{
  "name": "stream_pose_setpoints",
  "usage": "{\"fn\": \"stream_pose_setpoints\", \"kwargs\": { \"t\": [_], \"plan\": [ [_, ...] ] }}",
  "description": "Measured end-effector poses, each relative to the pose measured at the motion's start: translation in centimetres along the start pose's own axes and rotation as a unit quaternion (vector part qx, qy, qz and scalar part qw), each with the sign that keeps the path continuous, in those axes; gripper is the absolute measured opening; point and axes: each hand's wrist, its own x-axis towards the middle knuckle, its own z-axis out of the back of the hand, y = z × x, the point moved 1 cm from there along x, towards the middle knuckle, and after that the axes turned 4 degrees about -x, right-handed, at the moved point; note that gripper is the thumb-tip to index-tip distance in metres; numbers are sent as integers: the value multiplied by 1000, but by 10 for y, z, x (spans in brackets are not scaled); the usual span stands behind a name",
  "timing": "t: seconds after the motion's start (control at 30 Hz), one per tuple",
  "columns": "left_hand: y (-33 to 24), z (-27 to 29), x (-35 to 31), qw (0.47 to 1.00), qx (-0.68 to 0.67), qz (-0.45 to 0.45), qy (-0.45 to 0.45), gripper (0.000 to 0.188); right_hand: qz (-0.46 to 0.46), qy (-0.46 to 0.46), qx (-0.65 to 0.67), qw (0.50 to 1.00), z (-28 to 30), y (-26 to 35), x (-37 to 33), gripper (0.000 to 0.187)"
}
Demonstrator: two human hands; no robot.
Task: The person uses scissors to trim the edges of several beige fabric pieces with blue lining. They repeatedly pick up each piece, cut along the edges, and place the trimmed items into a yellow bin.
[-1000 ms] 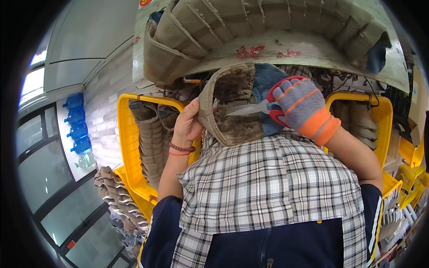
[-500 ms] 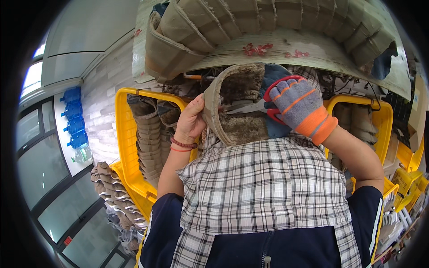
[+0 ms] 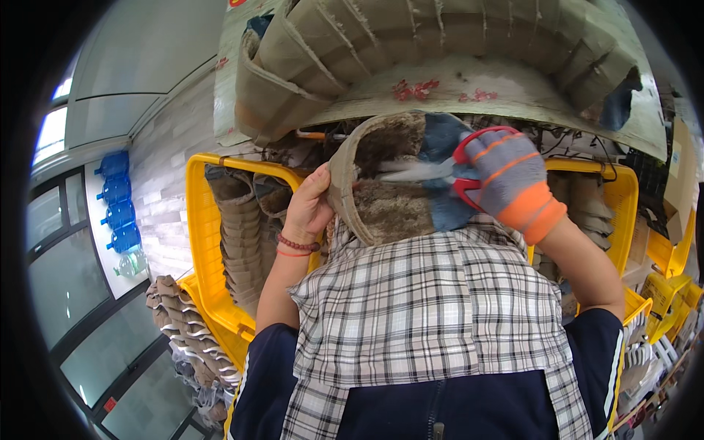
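Observation:
A fur-lined boot upper [image 3: 396, 213], khaki outside with brown pile and blue cloth within, lies on its side against my checked apron [image 3: 396, 308]. My bare left hand [image 3: 308, 209] grips its khaki edge, thumb on top, the other fingers mostly hidden behind. Red-handled scissors [image 3: 418, 173] are held in my right hand [image 3: 510, 176], which wears a grey and orange glove. Their blades, smeared by motion, point left into the upper's opening, over the pile. Whether they touch the lining I cannot tell.
Ahead, a row of nested khaki uppers [image 3: 396, 33] curves across a pale table [image 3: 345, 110]. Yellow baskets at left [image 3: 196, 220] and right [image 3: 623, 220] hold more stacked uppers. Blue water bottles [image 3: 117, 191] stand by the left wall. Another pile of uppers [image 3: 183, 323] sits at lower left.
My right hand has drawn the scissors a little to the right, partly back from the upper's opening. My left hand keeps its grip, shifted slightly left with the upper.

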Motion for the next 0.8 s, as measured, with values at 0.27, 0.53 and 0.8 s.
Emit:
{"fn": "stream_pose_setpoints", "kwargs": {
  "t": [0.27,0.53,0.8],
  "plan": [
    [1,-5,-6,994,83,8,-69,45,-506,-395,141,754,75,-200,-156,28],
    [-20,-74,-6,987,99,-70,102,37,-634,-55,-199,745,124,-354,-151,57],
    [11,-156,44,984,139,-39,107,49,-507,-320,-280,750,83,-359,-202,37]
  ]
}}
